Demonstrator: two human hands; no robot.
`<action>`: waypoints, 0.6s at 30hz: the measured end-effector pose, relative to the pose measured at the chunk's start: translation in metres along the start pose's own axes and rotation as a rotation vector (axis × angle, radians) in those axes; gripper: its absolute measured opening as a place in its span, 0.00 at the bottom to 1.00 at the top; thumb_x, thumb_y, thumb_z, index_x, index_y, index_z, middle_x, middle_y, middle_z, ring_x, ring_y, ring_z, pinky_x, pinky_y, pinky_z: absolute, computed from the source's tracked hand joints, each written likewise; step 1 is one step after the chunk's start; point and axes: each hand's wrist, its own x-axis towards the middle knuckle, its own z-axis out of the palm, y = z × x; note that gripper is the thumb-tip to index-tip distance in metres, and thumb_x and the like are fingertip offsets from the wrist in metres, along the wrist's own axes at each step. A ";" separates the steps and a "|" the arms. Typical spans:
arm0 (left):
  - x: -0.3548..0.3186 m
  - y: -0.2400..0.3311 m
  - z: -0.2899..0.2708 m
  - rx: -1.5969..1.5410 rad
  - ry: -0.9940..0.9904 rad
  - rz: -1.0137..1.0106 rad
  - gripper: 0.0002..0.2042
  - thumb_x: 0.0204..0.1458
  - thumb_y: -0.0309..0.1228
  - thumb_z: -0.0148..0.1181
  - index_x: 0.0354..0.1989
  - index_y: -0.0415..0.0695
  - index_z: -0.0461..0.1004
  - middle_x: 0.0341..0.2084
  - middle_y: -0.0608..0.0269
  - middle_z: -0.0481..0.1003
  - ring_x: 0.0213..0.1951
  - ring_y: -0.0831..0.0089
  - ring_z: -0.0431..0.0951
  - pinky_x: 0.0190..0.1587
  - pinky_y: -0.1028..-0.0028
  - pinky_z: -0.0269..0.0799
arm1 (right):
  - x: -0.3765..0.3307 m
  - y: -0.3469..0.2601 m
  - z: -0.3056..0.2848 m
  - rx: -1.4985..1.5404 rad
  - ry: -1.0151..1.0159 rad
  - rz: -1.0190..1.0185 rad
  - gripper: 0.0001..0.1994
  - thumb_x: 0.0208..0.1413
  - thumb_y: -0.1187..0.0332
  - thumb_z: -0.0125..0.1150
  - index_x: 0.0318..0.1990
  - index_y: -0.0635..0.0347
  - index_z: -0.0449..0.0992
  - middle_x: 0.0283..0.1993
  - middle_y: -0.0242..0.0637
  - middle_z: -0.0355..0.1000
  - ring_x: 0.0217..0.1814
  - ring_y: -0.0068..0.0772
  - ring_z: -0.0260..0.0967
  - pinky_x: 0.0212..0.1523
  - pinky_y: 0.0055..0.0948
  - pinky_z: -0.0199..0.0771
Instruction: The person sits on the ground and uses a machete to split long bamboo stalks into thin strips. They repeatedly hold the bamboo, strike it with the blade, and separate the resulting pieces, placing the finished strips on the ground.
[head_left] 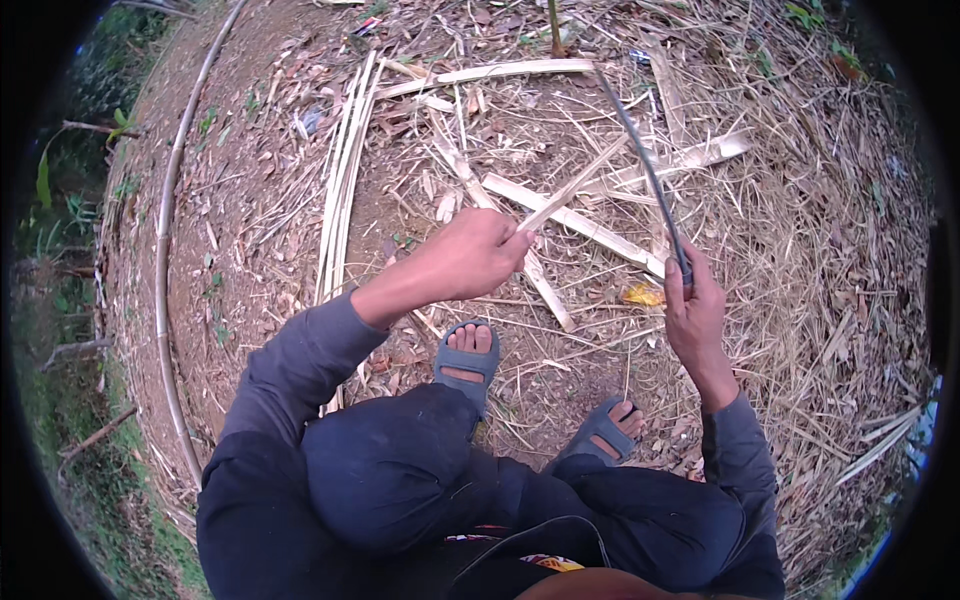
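Over the littered ground [540, 375], left hand [480, 255] is closed on the near end of a thin pale strip [575, 188], which slants away to the right. Right hand [697, 310] grips the handle of a long knife [652, 182], blade pointing forward and slightly left. Strip's far end reaches the blade line; can't tell if they touch. Wider slat [580, 225] lies on the ground below, strip bundle [345, 180] forward-left, yellow scrap [643, 294] near right hand.

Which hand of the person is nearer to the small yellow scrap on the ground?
Right. The right hand appears just to the right of the yellow scrap; the left hand is farther away, on its left side.
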 end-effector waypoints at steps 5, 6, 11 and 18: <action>-0.012 0.028 0.007 0.105 0.030 0.077 0.22 0.65 0.38 0.51 0.23 0.34 0.77 0.13 0.51 0.73 0.15 0.60 0.72 0.24 0.60 0.67 | -0.027 -0.020 0.007 0.005 -0.183 -0.150 0.15 0.61 0.67 0.63 0.53 0.62 0.74 0.32 0.44 0.77 0.27 0.36 0.77 0.26 0.34 0.74; -0.021 0.037 0.001 0.120 0.050 0.124 0.20 0.64 0.35 0.53 0.22 0.32 0.75 0.14 0.46 0.72 0.16 0.54 0.73 0.24 0.57 0.66 | -0.032 -0.022 0.009 0.004 -0.206 -0.188 0.15 0.60 0.68 0.64 0.52 0.62 0.74 0.33 0.45 0.77 0.28 0.39 0.78 0.27 0.35 0.76; -0.054 0.066 -0.026 0.277 -0.017 0.104 0.18 0.63 0.34 0.54 0.23 0.32 0.75 0.11 0.46 0.68 0.14 0.57 0.68 0.22 0.59 0.60 | -0.048 -0.032 0.016 0.072 -0.201 -0.246 0.16 0.59 0.67 0.64 0.53 0.62 0.75 0.36 0.43 0.78 0.28 0.36 0.78 0.28 0.32 0.77; -0.057 0.064 -0.027 0.147 0.049 0.031 0.10 0.63 0.30 0.56 0.40 0.33 0.74 0.15 0.59 0.67 0.20 0.78 0.64 0.24 0.71 0.60 | -0.044 -0.024 0.027 0.040 -0.221 -0.242 0.16 0.60 0.62 0.63 0.51 0.60 0.75 0.37 0.42 0.79 0.30 0.43 0.78 0.28 0.38 0.78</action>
